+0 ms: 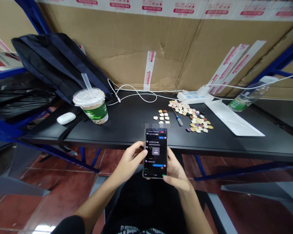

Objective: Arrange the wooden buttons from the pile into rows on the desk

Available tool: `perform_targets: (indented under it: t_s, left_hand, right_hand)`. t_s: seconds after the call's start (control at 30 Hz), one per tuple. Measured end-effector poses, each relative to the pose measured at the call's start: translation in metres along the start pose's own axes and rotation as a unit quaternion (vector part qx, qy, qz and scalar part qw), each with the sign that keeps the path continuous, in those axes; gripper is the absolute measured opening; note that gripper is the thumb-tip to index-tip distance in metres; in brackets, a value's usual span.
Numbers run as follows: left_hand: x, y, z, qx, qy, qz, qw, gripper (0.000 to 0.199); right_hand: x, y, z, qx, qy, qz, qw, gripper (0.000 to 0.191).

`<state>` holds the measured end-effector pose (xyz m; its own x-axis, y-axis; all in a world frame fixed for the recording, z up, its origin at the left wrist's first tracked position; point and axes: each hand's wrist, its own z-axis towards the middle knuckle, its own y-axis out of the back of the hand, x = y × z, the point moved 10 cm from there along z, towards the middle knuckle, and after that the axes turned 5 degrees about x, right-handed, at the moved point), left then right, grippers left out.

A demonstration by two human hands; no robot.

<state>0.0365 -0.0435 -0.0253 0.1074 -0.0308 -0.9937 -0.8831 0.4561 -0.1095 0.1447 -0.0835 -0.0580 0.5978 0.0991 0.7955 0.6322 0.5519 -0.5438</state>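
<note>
We find the phone, its screen lit, at the lower centre of the frame — the left hand has thumb and fingers clamped on its left edge, the right hand closes on its right edge, thumb at the bottom corner. Right of centre, we see small pieces lying either side of a screwdriver.

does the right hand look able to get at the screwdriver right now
Probably yes: the screwdriver lies on the table with nothing visible between it and the near edge. The right hand would first have to leave the phone, which the left hand also holds.
</note>
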Motion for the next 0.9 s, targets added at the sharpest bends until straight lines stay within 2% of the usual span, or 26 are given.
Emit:
perform_targets:
  t_s: [0.63,0.8,0.9]
  left_hand:
    - [0.003,0.000,0.000,0.009,-0.001,-0.009,1.000,0.020]
    - [0.001,-0.005,-0.002,0.043,-0.006,-0.022,0.999,0.031]
    - [-0.003,-0.009,-0.005,0.065,-0.016,-0.025,0.997,0.046]
  right_hand:
    - [0.002,0.000,0.002,-0.006,-0.002,0.015,1.000,0.087]
    - [0.007,0.000,0.007,-0.017,-0.028,0.036,0.999,0.089]
    - [0.015,-0.002,0.013,-0.014,-0.030,0.042,0.999,0.085]
